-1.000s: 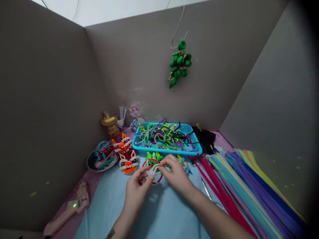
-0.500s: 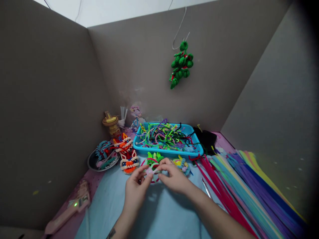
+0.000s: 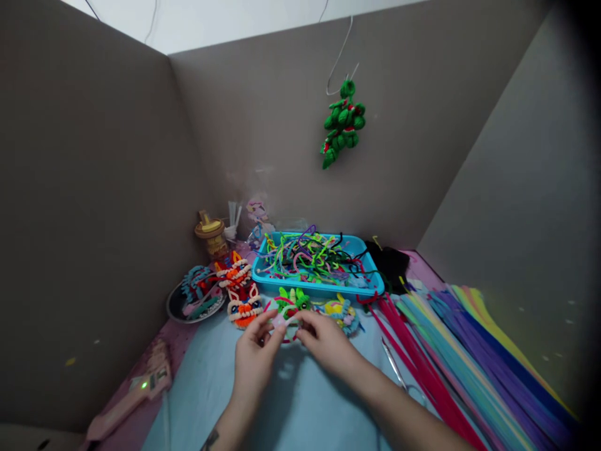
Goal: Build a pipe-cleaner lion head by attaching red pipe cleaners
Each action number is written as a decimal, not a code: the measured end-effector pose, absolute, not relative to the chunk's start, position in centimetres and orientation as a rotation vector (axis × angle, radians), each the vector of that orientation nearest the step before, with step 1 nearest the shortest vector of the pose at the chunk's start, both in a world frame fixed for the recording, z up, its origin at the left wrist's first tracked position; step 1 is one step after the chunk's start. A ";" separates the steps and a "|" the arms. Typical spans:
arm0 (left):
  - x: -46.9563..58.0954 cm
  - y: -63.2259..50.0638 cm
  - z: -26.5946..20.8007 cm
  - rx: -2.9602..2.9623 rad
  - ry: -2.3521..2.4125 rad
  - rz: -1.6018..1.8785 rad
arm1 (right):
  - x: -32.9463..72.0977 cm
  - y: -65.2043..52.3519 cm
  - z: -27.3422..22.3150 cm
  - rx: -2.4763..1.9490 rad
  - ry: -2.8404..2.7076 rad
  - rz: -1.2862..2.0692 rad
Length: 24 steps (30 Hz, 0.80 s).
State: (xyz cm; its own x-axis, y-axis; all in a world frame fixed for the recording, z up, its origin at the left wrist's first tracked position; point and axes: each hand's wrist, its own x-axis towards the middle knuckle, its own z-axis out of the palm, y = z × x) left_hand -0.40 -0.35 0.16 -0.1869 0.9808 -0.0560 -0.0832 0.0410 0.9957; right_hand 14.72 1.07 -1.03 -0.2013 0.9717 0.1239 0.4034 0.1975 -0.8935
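Observation:
Above the blue cloth, my left hand (image 3: 253, 357) pinches a small pale pink pipe-cleaner piece (image 3: 280, 320) between thumb and fingers. Close beside it, the fingertips of my right hand (image 3: 326, 344) are closed on a pale strand (image 3: 292, 320) of the same piece. Red and pale green pipe-cleaner loops show around and below the fingertips; how they join is too small to make out. Just behind my hands sit a green pipe-cleaner figure (image 3: 292, 299) and a yellow and blue one (image 3: 345, 315). Two orange and cream animal-head figures (image 3: 245, 307) stand to the left.
A blue tray (image 3: 319, 288) of tangled pipe cleaners lies behind. On the right are bundles of straight coloured pipe cleaners (image 3: 469, 363) and scissors (image 3: 394, 362). To the left are a metal bowl (image 3: 176, 308) and a pink glue gun (image 3: 124, 404). Grey panels surround the table.
Both hands stay together at the same spot. The right fingers have shifted slightly on the pale strand, and the red loop has tilted so less of it shows. The view has moved slightly.

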 end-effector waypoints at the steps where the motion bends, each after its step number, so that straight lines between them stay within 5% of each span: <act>1: -0.4 -0.3 0.1 1.013 1.305 1.349 | 14.7 1.0 -1.1 -1.309 -1.711 0.964; 12: -0.7 -0.1 0.1 0.862 1.250 1.426 | 13.0 0.0 -1.3 -1.312 -1.537 0.946; 24: -0.8 -0.1 -0.5 0.753 1.151 1.373 | 13.3 -1.1 -1.6 -1.204 -1.846 0.389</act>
State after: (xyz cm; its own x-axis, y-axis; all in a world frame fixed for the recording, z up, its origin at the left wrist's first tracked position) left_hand -0.85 -0.11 -0.47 -0.1598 0.9709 -0.1784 -0.3451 0.1144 0.9316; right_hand 13.32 -1.13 -1.63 -0.1498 0.8548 0.4968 0.5820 0.4824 -0.6546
